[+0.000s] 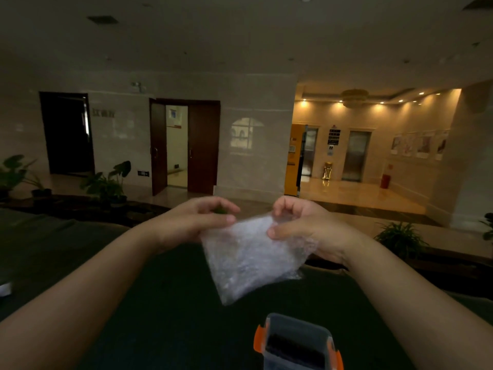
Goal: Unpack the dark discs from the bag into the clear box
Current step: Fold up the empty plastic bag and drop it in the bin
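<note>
A crinkled clear plastic bag (250, 259) hangs in the air in front of me, above a dark table (165, 303). My right hand (301, 231) pinches the bag's upper right edge. My left hand (202, 220) grips its upper left corner, fingers curled, with something small and greenish between the fingertips. The bag's contents are too blurred to make out. The clear box (296, 343) with orange side clips stands at the bottom middle, below the bag; a dark row of things lies inside it.
A white object (5, 288) lies at the table's left edge. Potted plants (106, 182) stand beyond the table on the left, and another plant (400, 236) on the right. A lobby with dark doors and lifts lies behind.
</note>
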{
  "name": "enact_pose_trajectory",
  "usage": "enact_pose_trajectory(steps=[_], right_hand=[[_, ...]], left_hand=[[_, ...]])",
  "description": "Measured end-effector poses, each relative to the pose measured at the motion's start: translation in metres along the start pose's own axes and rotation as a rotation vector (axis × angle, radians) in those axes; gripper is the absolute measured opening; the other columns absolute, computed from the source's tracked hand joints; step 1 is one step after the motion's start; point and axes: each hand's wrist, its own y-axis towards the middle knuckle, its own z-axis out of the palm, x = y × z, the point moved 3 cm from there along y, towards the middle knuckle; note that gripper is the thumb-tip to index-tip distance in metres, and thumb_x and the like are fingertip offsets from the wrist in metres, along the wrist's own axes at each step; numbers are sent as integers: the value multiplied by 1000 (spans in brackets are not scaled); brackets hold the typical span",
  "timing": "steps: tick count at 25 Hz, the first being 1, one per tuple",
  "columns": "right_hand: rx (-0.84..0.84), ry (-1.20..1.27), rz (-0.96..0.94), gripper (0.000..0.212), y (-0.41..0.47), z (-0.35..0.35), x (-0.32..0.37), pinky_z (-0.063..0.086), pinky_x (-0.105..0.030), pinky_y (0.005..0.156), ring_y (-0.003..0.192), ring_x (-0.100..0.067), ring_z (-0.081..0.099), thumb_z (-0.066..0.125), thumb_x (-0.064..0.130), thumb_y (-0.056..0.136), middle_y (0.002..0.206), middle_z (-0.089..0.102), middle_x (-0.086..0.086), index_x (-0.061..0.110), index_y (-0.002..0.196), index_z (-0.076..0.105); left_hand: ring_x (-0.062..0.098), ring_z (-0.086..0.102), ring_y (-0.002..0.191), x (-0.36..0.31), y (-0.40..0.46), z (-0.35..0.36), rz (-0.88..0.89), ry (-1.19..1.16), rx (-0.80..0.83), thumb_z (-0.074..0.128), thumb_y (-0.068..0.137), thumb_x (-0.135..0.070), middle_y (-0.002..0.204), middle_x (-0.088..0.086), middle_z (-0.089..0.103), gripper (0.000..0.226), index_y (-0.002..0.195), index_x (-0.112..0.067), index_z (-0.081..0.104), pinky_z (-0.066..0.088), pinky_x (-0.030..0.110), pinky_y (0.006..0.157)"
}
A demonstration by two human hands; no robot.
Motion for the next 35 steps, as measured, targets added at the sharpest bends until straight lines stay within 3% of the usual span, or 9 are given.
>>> enact_pose_trajectory(steps=[5, 7, 11, 15, 21, 27, 29, 32, 35], right_hand=[[-6, -5, 5, 40, 11, 10, 24, 61, -37, 75, 95, -26, 77, 88, 10, 74, 103, 78, -4, 31, 105, 74], [-129, 98, -31, 36, 12, 6, 27, 62, -36, 74, 95, -22, 77, 88, 38, 74, 105, 79, -1, 34, 108, 76], [-233, 370, -7, 78, 11, 2, 13, 55, -50, 98, 109, -30, 73, 78, 68, 72, 119, 76, -11, 18, 130, 64], [-38, 263, 71, 59, 9, 20, -2, 55, -48, 98, 113, -27, 72, 82, 56, 78, 121, 76, -8, 25, 127, 69], [-192, 257, 71, 17, 18, 15, 3, 63, -36, 76, 98, -27, 77, 67, 19, 99, 106, 80, -14, 11, 108, 78], [-196, 331, 30, 22, 22, 11, 6, 64, -37, 70, 100, -32, 76, 61, 6, 99, 112, 78, -13, 15, 113, 76], [-168, 389, 8, 28, 23, 14, 8, 64, -36, 69, 103, -33, 76, 57, 4, 101, 115, 77, -13, 17, 115, 76], [-165, 388, -10, 31, 26, 19, 6, 63, -36, 74, 102, -31, 76, 51, 8, 102, 110, 78, -16, 13, 99, 82], [-191, 394, -31, 43, 24, 19, 9, 62, -40, 77, 97, -31, 76, 49, 29, 101, 106, 78, -19, 7, 85, 81]], left_hand=[[24, 72, 105, -12, 13, 22, -89, 45, 275, 79, 86, -32, 114, 5, 75, 27, 110, -22, 74, 55, 41, 90], [26, 73, 105, -12, 15, 23, -87, -67, 186, 81, 85, -29, 113, 6, 76, 27, 109, -19, 75, 59, 37, 85], [32, 73, 104, -8, 17, 25, -51, -484, -118, 84, 81, -24, 114, 12, 76, 40, 117, -11, 72, 62, 39, 77], [33, 74, 101, -9, 22, 31, -21, -600, -273, 83, 80, -21, 111, 15, 76, 42, 118, -8, 70, 63, 40, 75], [32, 74, 101, -8, 20, 19, -16, -567, -246, 78, 86, -25, 110, 14, 77, 25, 106, -11, 77, 62, 36, 72], [33, 71, 107, -6, 8, -11, 125, -536, -203, 61, 97, -12, 120, 12, 72, 24, 120, -17, 68, 61, 37, 76], [31, 73, 99, -6, 4, -16, 135, -484, -187, 56, 98, -11, 112, 14, 73, 17, 110, -5, 67, 61, 35, 74], [30, 73, 90, -4, 3, -17, 135, -459, -217, 43, 101, -17, 98, 13, 74, 31, 90, -5, 70, 60, 35, 69], [31, 73, 91, -4, 4, -16, 152, -359, -232, 68, 94, -31, 97, 11, 75, 24, 90, -7, 72, 60, 36, 71]])
